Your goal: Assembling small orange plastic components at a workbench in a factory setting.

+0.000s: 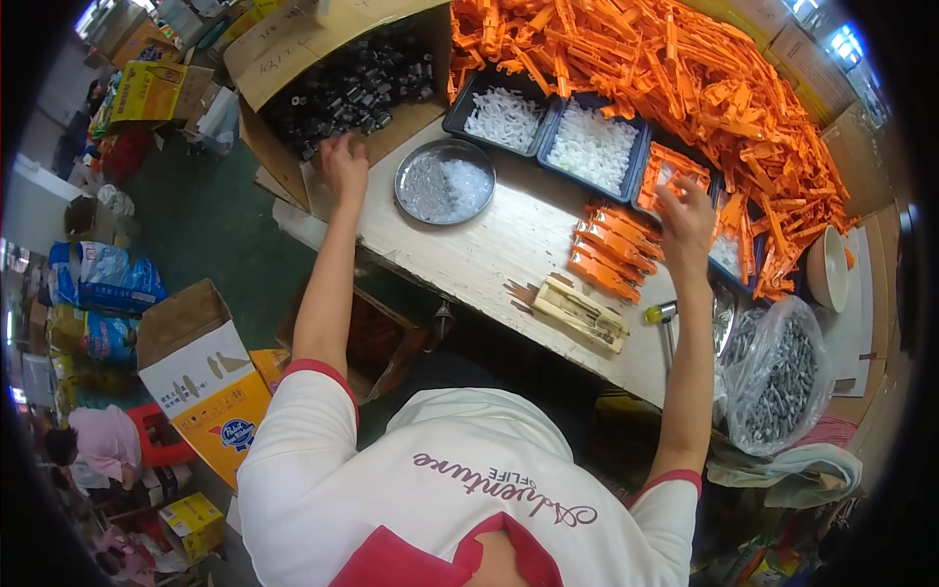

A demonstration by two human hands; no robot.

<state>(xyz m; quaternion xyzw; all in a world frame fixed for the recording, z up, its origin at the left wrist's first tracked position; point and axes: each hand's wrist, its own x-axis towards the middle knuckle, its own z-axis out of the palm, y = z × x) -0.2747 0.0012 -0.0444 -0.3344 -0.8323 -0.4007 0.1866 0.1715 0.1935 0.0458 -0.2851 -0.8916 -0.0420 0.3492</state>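
My left hand (344, 168) reaches to the near edge of a cardboard box (284, 157) full of small black parts (357, 93). Its fingers are a little apart, with nothing visible between them. Over orange plastic pieces (675, 164) lying across a dark blue tray hovers my right hand (688, 217), its fingers bent and spread. Just left of that wrist, several orange handle-like shells (608, 252) lie in a row on the worktable (469, 256). Nearer me is a cream-coloured fixture block (579, 311). Between my hands stands a round metal dish (399, 186) of small clear or silvery bits.
A large heap of orange pieces (665, 68) covers the table's back. Blue trays hold white parts (504, 117) and more white parts (590, 147). At right are a yellow-tipped screwdriver (661, 312), a plastic bag of grey metal parts (782, 377) and a bowl (829, 269).
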